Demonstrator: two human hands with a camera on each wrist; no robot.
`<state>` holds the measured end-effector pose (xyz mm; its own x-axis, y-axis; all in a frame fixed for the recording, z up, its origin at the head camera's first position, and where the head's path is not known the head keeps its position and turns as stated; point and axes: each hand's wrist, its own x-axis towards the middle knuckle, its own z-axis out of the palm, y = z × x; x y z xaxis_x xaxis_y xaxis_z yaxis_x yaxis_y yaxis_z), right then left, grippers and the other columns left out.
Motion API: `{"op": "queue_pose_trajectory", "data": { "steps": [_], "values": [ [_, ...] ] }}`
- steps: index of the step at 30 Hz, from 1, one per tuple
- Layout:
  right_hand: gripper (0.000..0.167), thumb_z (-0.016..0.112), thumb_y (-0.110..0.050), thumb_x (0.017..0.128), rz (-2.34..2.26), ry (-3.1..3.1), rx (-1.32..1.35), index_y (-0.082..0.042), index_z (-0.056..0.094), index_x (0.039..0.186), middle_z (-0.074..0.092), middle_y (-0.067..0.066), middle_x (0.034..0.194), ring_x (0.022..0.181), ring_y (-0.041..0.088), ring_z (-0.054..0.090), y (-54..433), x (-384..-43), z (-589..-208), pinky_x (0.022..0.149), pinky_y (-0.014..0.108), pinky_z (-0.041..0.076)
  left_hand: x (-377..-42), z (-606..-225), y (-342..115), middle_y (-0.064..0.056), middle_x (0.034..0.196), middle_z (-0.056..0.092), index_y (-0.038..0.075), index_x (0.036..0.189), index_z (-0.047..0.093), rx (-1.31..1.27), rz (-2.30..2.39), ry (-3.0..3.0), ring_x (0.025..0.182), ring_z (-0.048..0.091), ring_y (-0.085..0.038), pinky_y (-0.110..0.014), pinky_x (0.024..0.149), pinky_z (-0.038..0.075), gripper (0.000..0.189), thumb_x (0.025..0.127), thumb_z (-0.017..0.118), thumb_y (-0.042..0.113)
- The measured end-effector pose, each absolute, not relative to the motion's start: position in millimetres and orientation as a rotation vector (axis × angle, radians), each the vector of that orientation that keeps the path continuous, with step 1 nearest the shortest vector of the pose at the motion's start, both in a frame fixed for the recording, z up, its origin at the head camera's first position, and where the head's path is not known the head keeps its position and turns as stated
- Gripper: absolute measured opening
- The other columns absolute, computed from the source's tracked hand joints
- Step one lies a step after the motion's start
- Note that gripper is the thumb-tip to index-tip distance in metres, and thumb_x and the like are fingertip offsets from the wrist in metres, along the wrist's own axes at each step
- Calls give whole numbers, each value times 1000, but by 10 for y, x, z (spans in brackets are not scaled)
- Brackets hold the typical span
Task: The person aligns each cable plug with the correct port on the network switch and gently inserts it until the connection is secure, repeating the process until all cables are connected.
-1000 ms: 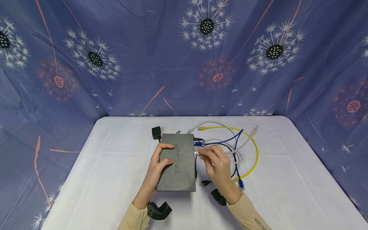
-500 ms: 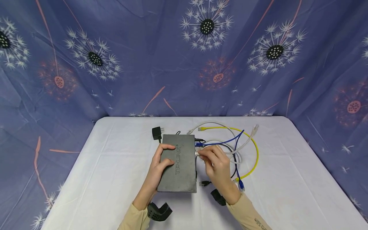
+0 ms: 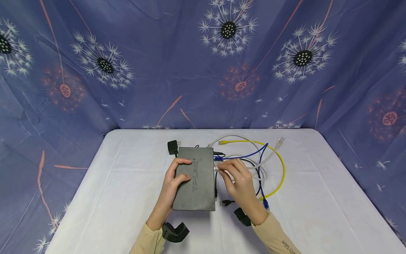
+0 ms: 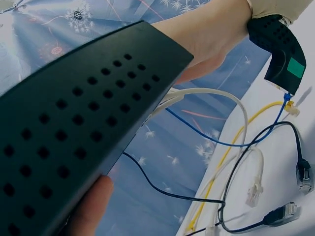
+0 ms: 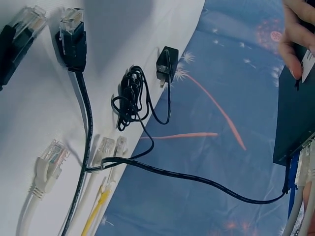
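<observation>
My left hand grips the left edge of a dark grey TP-LINK network switch, thumb and index finger over its top. One fingertip shows under the vented side in the left wrist view. At the right edge of the switch, my right hand pinches a light grey network cable by its clear plug, right at the row of ports. A blue network cable runs from a port just beyond it. Farther back, a thin black power lead also enters that side. The grey plugs overlap the ports in the right wrist view.
A black power adapter lies behind the switch, its lead coiled. To the right, a yellow cable curves around loose grey cable loops. A black cable's plug lies near my right wrist on the white tablecloth.
The switch shifts slightly left and away from me compared with half a second ago. The right fingers stay pinched at the port; the free grey cable end sways slightly left.
</observation>
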<state>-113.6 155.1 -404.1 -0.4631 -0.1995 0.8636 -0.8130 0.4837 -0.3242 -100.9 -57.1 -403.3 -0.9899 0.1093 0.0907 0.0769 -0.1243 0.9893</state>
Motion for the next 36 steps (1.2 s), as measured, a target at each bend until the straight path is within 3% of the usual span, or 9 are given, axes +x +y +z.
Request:
{"op": "queue_pose_trajectory", "data": {
  "steps": [1,6,26,36],
  "values": [
    [7,65,0,87,977,-1939,840,0,71,91,62,9,87,80,22,58,1553,-1136,-4043,73,26,46,-1011,-4037,-571,-7,127,48,11,117,59,217,2331,2063,110,43,-27,-43,91,30,41,77,54,0],
    [27,68,16,74,982,-1951,836,0,71,94,63,7,90,82,22,58,1566,-1137,-4056,73,25,46,-1021,-4052,-565,-7,127,48,10,118,58,211,2350,2043,110,44,-26,-42,91,30,42,78,53,-1],
    [38,67,18,72,1052,-2008,733,-3,71,103,65,8,99,93,26,60,1803,-1066,-4082,88,22,42,-1109,-4122,-599,-8,124,48,9,119,57,128,2367,2016,107,45,-27,-42,88,33,41,80,51,-2],
    [42,69,20,69,1075,-2028,679,-2,70,104,65,10,100,88,25,62,1985,-1019,-4171,82,20,44,-1110,-4143,-619,-11,123,47,10,121,56,135,2368,1997,102,45,-30,-40,83,37,41,82,51,0]
  ]
}}
